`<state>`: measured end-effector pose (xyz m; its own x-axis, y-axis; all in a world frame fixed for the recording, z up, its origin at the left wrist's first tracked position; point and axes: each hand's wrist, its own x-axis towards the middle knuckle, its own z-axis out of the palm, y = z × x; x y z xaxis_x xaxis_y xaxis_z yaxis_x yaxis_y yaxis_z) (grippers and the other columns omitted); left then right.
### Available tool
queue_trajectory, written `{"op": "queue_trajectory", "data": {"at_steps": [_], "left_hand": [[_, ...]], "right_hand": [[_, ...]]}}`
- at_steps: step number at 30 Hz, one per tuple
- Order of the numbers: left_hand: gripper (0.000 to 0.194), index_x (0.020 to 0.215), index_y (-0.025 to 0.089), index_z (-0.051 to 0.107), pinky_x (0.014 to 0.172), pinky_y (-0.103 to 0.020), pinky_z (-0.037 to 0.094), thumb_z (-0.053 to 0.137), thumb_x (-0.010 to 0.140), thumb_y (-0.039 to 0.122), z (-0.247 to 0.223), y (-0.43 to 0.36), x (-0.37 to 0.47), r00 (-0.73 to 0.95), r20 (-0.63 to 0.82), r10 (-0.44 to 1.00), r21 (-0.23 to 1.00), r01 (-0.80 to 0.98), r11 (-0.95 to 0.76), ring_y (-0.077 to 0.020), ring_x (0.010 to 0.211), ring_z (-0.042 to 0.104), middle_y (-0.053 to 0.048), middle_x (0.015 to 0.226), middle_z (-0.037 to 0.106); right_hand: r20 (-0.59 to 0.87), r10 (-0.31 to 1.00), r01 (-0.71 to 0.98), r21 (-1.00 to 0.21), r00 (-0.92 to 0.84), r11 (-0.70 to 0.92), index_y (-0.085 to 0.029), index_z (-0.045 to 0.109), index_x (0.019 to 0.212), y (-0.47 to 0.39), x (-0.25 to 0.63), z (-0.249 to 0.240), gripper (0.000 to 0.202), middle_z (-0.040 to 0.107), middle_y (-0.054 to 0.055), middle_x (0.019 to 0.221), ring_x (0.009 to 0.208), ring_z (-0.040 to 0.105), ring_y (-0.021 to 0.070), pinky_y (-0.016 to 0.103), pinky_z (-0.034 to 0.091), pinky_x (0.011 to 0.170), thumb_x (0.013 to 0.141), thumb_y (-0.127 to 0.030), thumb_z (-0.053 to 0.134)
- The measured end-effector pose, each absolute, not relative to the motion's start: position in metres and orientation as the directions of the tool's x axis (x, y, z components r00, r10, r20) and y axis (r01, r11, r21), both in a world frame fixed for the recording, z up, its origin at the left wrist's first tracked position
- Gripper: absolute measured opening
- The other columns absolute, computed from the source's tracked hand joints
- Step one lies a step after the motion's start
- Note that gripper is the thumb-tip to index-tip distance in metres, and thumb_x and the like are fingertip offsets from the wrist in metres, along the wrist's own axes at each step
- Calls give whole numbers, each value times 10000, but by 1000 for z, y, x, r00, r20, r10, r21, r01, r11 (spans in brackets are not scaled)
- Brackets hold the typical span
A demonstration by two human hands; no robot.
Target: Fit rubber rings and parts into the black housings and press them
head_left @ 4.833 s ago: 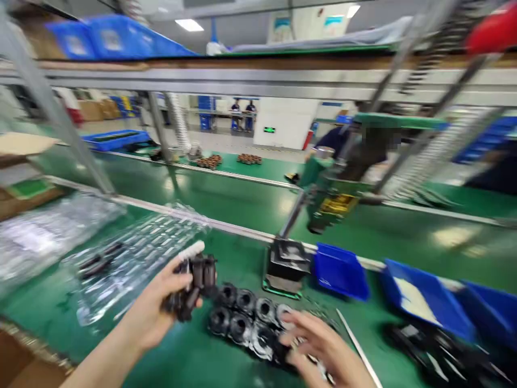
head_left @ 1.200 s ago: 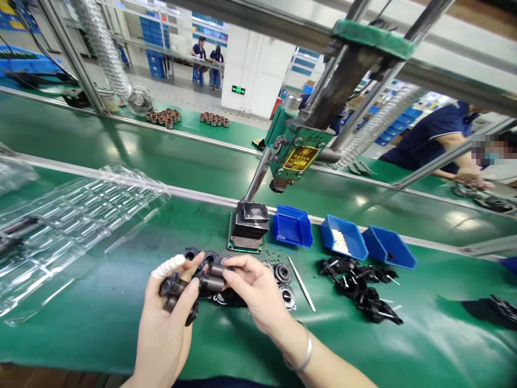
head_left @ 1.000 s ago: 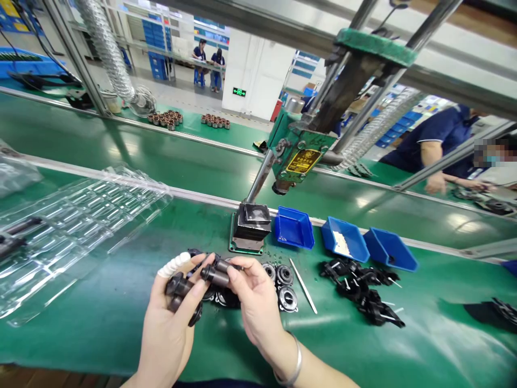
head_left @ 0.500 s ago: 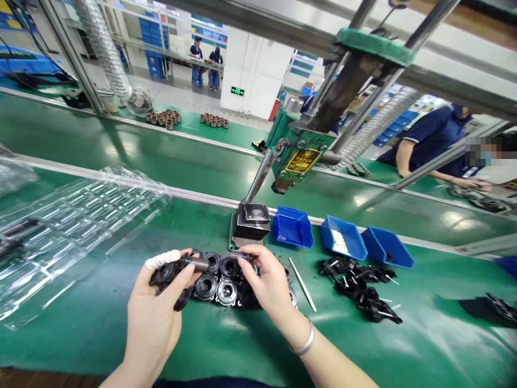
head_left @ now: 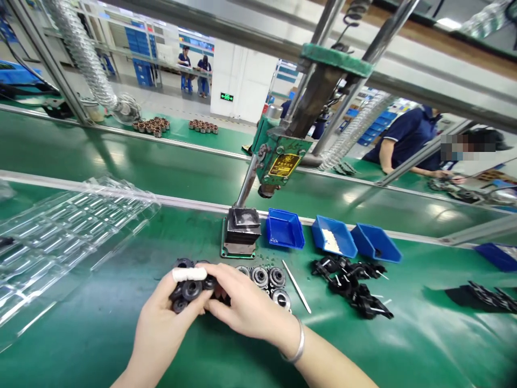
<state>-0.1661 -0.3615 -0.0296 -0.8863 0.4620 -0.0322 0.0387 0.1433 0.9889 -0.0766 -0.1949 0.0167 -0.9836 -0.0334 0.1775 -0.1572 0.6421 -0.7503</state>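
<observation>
My left hand (head_left: 161,315), its index finger wrapped in white covering, is closed around a black round part (head_left: 191,290) with a hole in its middle. Against that part's right side, my right hand (head_left: 250,307) has its fingers bent in. What its fingertips grip is hidden behind the fingers. Beneath and beyond the hands, black round housings (head_left: 259,277) with metal rings stand in rows on the green table, partly covered by my right hand. A thin white stick (head_left: 297,286) lies to their right.
Behind the hands stands a green press (head_left: 283,156) over a black block (head_left: 243,226). Blue bins (head_left: 285,229) line the back, one holding white pieces. Black parts with white pins (head_left: 355,285) lie at right; clear plastic trays (head_left: 81,215) at left. A co-worker (head_left: 407,140) sits beyond.
My right hand has moved left from the rows of housings to the part in my left hand. The dark cylinder that showed in my left hand is now out of sight. The view has shifted slightly.
</observation>
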Motion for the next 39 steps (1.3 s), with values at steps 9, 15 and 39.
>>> {"op": "queue_trajectory", "data": {"at_steps": [9,15,39], "left_hand": [[188,1008,282,668,917,-302,522,679,877,416,-22,-367,-173,-775,179,607,934,328,144,-202,1052,629,-25,1092,649],[418,1146,255,602,850,-363,589,736,816,476,-25,-373,-181,-909,-29,415,999,-19,28,-228,958,678,-37,1037,660],[566,1453,296,399,862,-378,591,553,934,461,-22,-399,-197,-818,80,570,905,299,302,-229,995,675,-82,1214,628]], "right_hand": [[341,189,-223,-858,-921,462,-240,618,1296,-216,-87,-12,494,667,42,1024,798,609,145,245,509,678,830,-77,599],[315,346,-124,-871,-884,475,-253,633,1212,-206,-96,-12,341,696,20,1043,857,653,150,277,542,807,894,-130,621],[382,286,-247,-877,-879,413,-197,662,1112,-218,-125,6,177,703,68,997,895,682,180,315,571,810,984,-298,591]]}}
